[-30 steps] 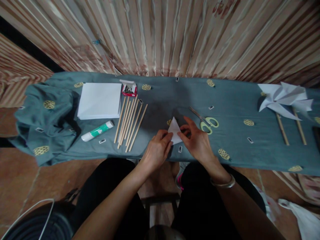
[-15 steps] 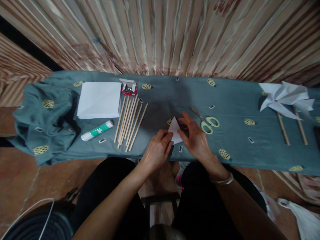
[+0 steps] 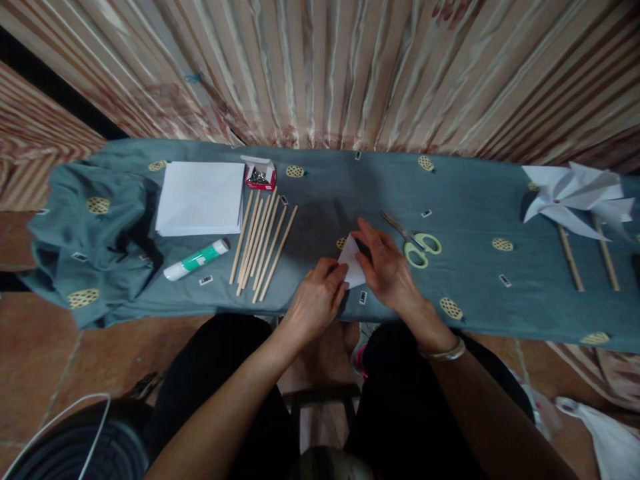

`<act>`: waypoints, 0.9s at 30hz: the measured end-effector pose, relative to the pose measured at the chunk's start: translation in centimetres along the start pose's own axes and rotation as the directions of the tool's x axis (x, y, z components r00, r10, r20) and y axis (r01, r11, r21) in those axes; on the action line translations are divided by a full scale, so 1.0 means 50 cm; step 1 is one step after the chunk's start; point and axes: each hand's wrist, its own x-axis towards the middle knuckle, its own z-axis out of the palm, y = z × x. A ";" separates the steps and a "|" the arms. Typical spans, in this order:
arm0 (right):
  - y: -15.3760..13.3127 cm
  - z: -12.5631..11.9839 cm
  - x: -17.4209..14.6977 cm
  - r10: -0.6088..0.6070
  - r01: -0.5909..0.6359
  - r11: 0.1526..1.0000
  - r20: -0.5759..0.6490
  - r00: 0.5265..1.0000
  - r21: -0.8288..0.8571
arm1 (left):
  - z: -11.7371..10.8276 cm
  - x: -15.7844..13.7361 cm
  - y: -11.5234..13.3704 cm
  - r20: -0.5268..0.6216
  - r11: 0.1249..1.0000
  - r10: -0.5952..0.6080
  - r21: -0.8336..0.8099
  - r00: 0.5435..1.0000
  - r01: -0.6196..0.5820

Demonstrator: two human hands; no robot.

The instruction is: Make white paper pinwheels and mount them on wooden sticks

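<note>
A small sheet of white paper (image 3: 354,271), folded into a triangle, lies on the cloth in front of me with its point facing away. My left hand (image 3: 323,290) pinches its left corner between thumb and fingers. From the right, my right hand (image 3: 384,263) takes hold of the paper, thumb on its right side and fingers bent over near the top point. The fingers partly hide the paper's edges. Just beyond my right hand lie scissors (image 3: 420,249) with light green handles, blades pointing up and left.
Left of my hands lie several wooden sticks (image 3: 261,247), a glue stick (image 3: 196,260), a stack of white paper (image 3: 200,199) and an opened red box (image 3: 260,175) of small metal pieces. Paper pinwheels (image 3: 565,200) on sticks lie far right. A striped curtain (image 3: 320,73) hangs behind.
My right hand's fingers have come up and inward over the triangle's top point, covering more of its right side. The left hand keeps its pinch.
</note>
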 end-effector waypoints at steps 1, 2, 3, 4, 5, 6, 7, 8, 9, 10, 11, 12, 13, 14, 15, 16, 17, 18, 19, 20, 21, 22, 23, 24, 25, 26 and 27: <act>0.001 0.000 0.001 0.002 -0.002 1.000 0.004 1.000 -0.001 | 0.000 0.000 0.000 0.002 1.000 0.000 0.001 1.000 0.000; 0.001 0.001 0.002 0.003 -0.003 1.000 0.006 1.000 -0.002 | -0.001 0.000 0.001 0.005 1.000 -0.001 0.003 1.000 0.001; 0.002 0.001 0.003 0.003 -0.003 1.000 0.008 1.000 -0.002 | -0.001 0.001 0.001 0.008 1.000 -0.001 0.005 1.000 0.001; 0.002 0.001 0.004 0.003 -0.003 1.000 0.010 1.000 -0.003 | -0.001 0.001 0.001 0.011 1.000 -0.002 0.007 1.000 0.002; 0.002 0.002 0.004 0.006 -0.006 1.000 0.012 1.000 -0.003 | -0.001 0.001 0.001 0.013 1.000 -0.002 0.008 1.000 0.002; 0.002 0.002 0.004 0.012 -0.012 1.000 0.016 1.000 -0.001 | 0.000 0.001 0.001 0.014 1.000 0.000 0.009 1.000 0.000; 0.003 0.003 0.004 0.018 -0.018 1.000 0.020 1.000 0.000 | 0.000 0.000 0.000 0.014 1.000 0.002 0.011 1.000 -0.002; 0.004 0.004 0.005 0.025 -0.025 1.000 0.024 0.999 -0.001 | 0.001 0.000 -0.001 0.013 1.000 0.005 0.012 1.000 -0.005; 0.005 0.005 0.005 0.029 -0.028 1.000 0.027 0.999 -0.003 | 0.001 0.000 -0.002 0.012 1.000 0.006 0.014 1.000 -0.006; 0.007 0.006 0.005 0.028 -0.027 1.000 0.028 0.999 -0.006 | 0.001 -0.001 -0.003 0.010 1.000 0.006 0.016 1.000 -0.006; 0.008 0.007 0.005 0.022 -0.021 1.000 0.028 0.999 -0.009 | 0.002 -0.001 -0.003 0.009 1.000 0.004 0.018 1.000 -0.005; 0.010 0.009 0.006 0.013 -0.013 1.000 0.029 1.000 -0.010 | 0.002 -0.001 -0.004 0.008 1.000 0.002 0.020 1.000 -0.003; 0.012 0.010 0.006 0.002 -0.002 1.000 0.028 1.000 -0.009 | 0.002 -0.001 -0.004 0.006 1.000 0.001 0.021 1.000 -0.001; 0.014 0.010 0.006 -0.007 0.008 1.000 0.027 1.000 -0.007 | 0.001 -0.001 -0.003 0.003 1.000 0.000 0.021 1.000 0.000; 0.015 0.011 0.007 -0.014 0.014 1.000 0.025 1.000 -0.007 | 0.001 -0.001 -0.003 0.001 1.000 -0.001 0.019 1.000 0.001; 0.017 0.010 0.007 -0.016 0.016 1.000 0.027 1.000 -0.010 | 0.001 0.000 -0.002 0.001 1.000 -0.001 0.015 1.000 0.001; 0.018 0.009 0.007 -0.015 0.015 1.000 0.032 0.999 -0.014 | 0.001 0.000 -0.002 0.001 1.000 -0.001 0.010 1.000 0.001; 0.018 0.007 0.008 -0.012 0.012 1.000 0.041 0.999 -0.017 | 0.001 0.000 -0.002 0.002 1.000 0.000 0.006 1.000 0.000; 0.019 0.005 0.007 -0.009 0.009 1.000 0.052 0.999 -0.018 | 0.001 0.000 -0.002 0.003 1.000 0.002 0.003 1.000 -0.002; 0.019 0.002 0.007 -0.007 0.008 1.000 0.064 0.998 -0.017 | 0.001 0.000 -0.002 0.004 1.000 0.001 0.003 1.000 -0.001; 0.019 -0.001 0.007 -0.008 0.009 1.000 0.074 0.997 -0.014 | 0.000 0.000 -0.002 0.005 1.000 -0.001 0.006 1.000 0.001; 0.019 -0.004 0.007 -0.010 0.011 1.000 0.083 0.997 -0.010 | -0.001 0.000 -0.001 0.003 1.000 -0.006 0.010 1.000 0.006; 0.019 -0.007 0.007 -0.012 0.012 1.000 0.089 0.996 -0.006 | -0.003 0.000 0.000 0.002 1.000 -0.009 0.016 1.000 0.009; 0.020 -0.009 0.007 -0.013 0.013 1.000 0.095 0.995 -0.003 | -0.005 0.000 0.002 -0.002 1.000 -0.009 0.024 1.000 0.009; 0.020 -0.011 0.007 -0.012 0.012 1.000 0.100 0.995 0.000 | -0.007 0.001 0.004 -0.009 0.999 -0.003 0.040 1.000 0.003; 0.021 -0.012 0.007 -0.012 0.012 1.000 0.105 0.994 0.003 | -0.010 0.001 0.008 -0.019 0.998 0.010 0.067 1.000 -0.008; 0.023 -0.013 0.007 -0.013 0.013 1.000 0.109 0.994 0.006 | -0.012 0.002 0.012 -0.030 0.994 0.029 0.104 0.999 -0.025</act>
